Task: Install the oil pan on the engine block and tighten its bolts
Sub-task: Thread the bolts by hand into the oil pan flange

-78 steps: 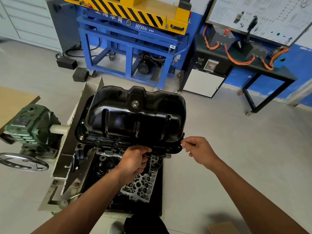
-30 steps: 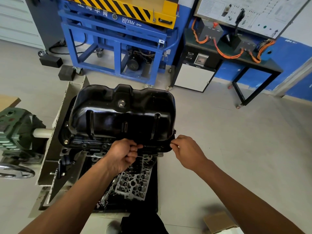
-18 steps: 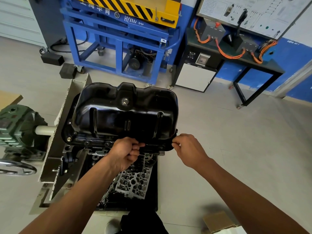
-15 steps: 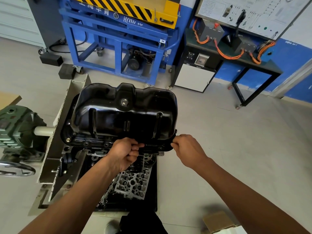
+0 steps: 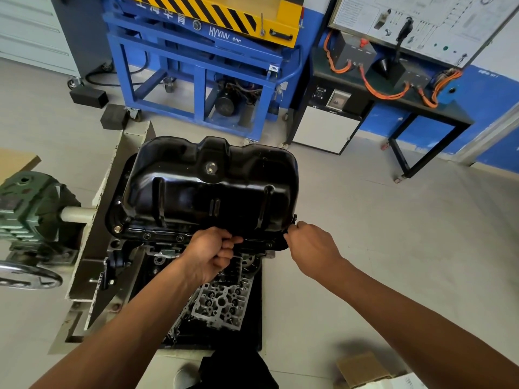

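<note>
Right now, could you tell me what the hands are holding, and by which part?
Both hold the oil pan by its near flange: left hand mid-edge, right hand at the right corner.

"HYXNV" in white on blue machine frame (image 5: 222, 33)

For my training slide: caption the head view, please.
Both hands, left hand and right hand, pinch the near flange of the black oil pan.

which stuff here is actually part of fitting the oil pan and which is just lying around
Part of the job:
oil pan
engine block under it
left hand and right hand, both at the pan's near flange

Just lying about:
cylinder head on the floor mat
cardboard box
blue machine frame
green gearbox
</note>
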Demonstrator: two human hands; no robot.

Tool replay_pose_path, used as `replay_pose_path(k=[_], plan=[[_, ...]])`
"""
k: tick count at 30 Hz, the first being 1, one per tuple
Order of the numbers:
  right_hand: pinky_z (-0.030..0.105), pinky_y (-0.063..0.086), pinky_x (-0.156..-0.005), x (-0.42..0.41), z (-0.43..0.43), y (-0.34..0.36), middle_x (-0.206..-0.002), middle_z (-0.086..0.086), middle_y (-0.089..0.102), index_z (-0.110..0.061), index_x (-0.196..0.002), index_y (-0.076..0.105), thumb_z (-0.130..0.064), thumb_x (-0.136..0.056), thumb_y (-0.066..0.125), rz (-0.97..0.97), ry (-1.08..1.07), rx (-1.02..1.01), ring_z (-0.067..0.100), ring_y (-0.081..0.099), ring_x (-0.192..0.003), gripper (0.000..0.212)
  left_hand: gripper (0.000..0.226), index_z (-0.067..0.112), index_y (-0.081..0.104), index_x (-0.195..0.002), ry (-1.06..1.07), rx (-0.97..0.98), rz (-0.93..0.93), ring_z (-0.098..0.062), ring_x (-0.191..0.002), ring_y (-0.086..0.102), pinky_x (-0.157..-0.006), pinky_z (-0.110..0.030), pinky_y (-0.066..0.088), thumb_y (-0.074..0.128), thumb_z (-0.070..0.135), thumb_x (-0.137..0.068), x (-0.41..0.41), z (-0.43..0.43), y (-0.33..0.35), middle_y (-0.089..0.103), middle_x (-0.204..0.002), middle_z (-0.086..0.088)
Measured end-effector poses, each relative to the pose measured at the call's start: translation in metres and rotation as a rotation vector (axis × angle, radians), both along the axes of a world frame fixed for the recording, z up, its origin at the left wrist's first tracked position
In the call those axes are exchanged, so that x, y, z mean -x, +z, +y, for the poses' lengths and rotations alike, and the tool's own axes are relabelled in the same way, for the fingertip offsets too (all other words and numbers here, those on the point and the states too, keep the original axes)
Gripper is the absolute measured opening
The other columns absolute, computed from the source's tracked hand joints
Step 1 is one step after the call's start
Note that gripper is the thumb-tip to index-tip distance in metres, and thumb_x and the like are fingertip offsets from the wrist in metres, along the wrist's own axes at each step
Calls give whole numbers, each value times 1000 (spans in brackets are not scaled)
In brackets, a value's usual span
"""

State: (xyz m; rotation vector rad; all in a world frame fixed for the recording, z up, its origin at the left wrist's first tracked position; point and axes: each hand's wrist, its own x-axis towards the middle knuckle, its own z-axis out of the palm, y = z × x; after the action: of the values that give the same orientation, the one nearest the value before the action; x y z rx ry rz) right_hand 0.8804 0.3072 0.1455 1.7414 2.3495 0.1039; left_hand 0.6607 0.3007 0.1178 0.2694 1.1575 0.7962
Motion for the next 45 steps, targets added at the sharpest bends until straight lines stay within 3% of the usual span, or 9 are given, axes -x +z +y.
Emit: replay_pose_path(k=[7, 20, 24, 27, 30, 33, 36, 41, 45], plan=[[32, 35, -58, 5, 0, 0, -99, 4, 63, -11, -114, 55, 0, -85, 57, -97, -28, 51, 24, 64, -83, 31, 28, -6, 61, -100, 6, -8, 21, -4, -34, 24, -29, -16, 14, 38, 9, -103, -1, -1, 2, 34, -47, 6], [30, 32, -55, 0, 3, 0, -86, 2, 56, -14, -96, 50, -11, -93, 50, -87, -29, 139, 21, 43, -63, 4, 30, -5, 62, -98, 3, -22, 32, -4, -35, 25, -31, -16, 14, 37, 9, -103, -1, -3, 4, 34, -47, 6], [33, 34, -57, -2, 2, -5, -80, 1, 45, -19, -99, 49, -9, -95, 48, -64, -19, 153, 21, 39, -63, 11, 29, -5, 62, -97, 6, -25, 35, -4, -35, 25, -30, -16, 15, 37, 9, -103, -2, -4, 5, 34, -48, 6], [34, 38, -58, -3, 4, -8, -72, -3, 33, -14, -108, 54, -8, -97, 44, 10, -65, 195, 19, 38, -63, 16, 29, -5, 62, -99, 11, -24, 36, -4, -34, 25, -29, -16, 15, 37, 9, -103, -3, -4, 5, 34, -46, 6], [38, 52, -68, -3, 7, -6, -71, -3, 36, -13, -86, 52, -12, -103, 36, 155, -170, 242, 24, 46, -74, 23, 29, -6, 61, -100, 16, -23, 34, -4, -33, 25, -29, -16, 15, 37, 9, -103, -3, -4, 5, 34, -46, 6], [33, 44, -60, -3, 11, -7, -72, 0, 43, -21, -67, 35, -23, -106, 32, 254, -269, 269, 27, 50, -74, 39, 29, -6, 61, -99, 17, -29, 43, -4, -34, 25, -29, -16, 15, 37, 9, -104, -4, -5, 6, 33, -48, 6], [31, 36, -56, -4, 12, -9, -75, 3, 48, -18, -67, 39, -41, -107, 31, 391, -381, 253, 26, 52, -72, 47, 29, -6, 61, -98, 21, -30, 47, -4, -34, 25, -29, -16, 15, 37, 9, -104, -4, -6, 6, 33, -49, 5], [32, 38, -61, -2, 13, -9, -74, 0, 45, -19, -69, 40, -44, -106, 30, 406, -407, 235, 24, 51, -73, 46, 28, -5, 61, -100, 25, -22, 35, -4, -34, 25, -29, -16, 15, 37, 9, -104, -4, -5, 5, 34, -48, 6], [29, 34, -50, -5, 15, -12, -70, 1, 51, -16, -66, 45, -47, -105, 31, 442, -437, 227, 16, 49, -61, 52, 29, -6, 61, -101, 15, -18, 22, -4, -34, 25, -28, -16, 16, 37, 9, -104, -2, -5, 1, 35, -47, 6]])
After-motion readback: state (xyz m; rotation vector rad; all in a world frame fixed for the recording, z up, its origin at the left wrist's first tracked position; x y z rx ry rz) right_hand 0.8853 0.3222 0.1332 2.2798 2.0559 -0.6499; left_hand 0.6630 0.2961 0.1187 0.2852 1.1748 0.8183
